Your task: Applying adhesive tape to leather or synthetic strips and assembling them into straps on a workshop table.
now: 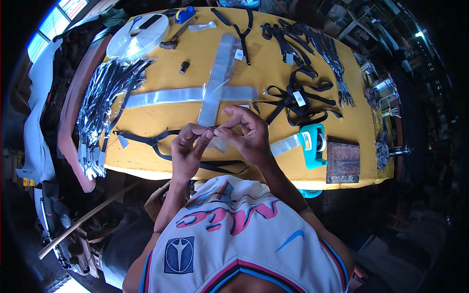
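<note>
My left hand point(188, 147) and my right hand point(248, 135) meet over the near middle of the yellow table point(161, 80). Thumb and finger of each are pinched together, tip to tip; anything between them is too small or hidden to name. Below them a black strap with clips point(141, 138) lies across the near side, a small tag by its left end. Just beyond my fingers, clear plastic sleeves point(211, 105) lie in a stack crossed by another row point(166, 96). To the right sits a teal tape dispenser point(312, 146) with clear film beside it.
Tagged black strap harnesses point(299, 97) and more straps point(286, 39) spread over the right half. Bagged black straps point(110, 102) hang over the left edge. A white roll point(138, 35), a hammer point(177, 38) and a blue tape dispenser point(184, 15) stand far left. A worn board point(343, 161) lies near right.
</note>
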Demonstrator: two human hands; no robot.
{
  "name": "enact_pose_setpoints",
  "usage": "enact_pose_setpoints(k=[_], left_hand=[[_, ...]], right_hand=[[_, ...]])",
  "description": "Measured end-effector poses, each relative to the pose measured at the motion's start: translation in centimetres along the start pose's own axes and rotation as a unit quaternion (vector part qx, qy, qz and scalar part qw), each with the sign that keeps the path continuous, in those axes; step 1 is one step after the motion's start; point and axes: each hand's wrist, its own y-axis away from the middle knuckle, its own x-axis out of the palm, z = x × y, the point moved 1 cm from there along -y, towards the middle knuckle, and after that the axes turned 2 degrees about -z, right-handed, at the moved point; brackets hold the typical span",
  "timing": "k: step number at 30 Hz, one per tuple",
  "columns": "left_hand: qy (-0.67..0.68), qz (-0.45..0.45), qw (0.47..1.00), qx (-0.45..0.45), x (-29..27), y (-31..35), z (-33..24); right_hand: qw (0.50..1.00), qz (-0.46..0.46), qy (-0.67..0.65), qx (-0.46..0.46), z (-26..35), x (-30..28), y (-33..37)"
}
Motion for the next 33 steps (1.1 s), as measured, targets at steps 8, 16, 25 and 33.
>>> enact_pose_setpoints(k=[8,16,25,33], left_hand=[[0.013,0.008,1.0,-0.006,0.1,0.0,-0.6],[-0.09,-0.061,0.989,0.103,-0.3,0.7,-0.6],[-0.032,0.004,0.999,0.043,0.0,0.5,-1.0],[-0.133,0.001,0.988,0.079,0.0,0.0,-1.6]], right_hand=[[0.997,0.013,-0.062,0.046,0.4,0.3,-0.3],[0.997,-0.018,-0.045,0.067,0.6,-0.1,-0.6],[0.993,0.015,-0.1,0.059,0.9,0.3,-0.3],[0.999,-0.026,0.014,-0.032,0.8,0.2,-0.3]])
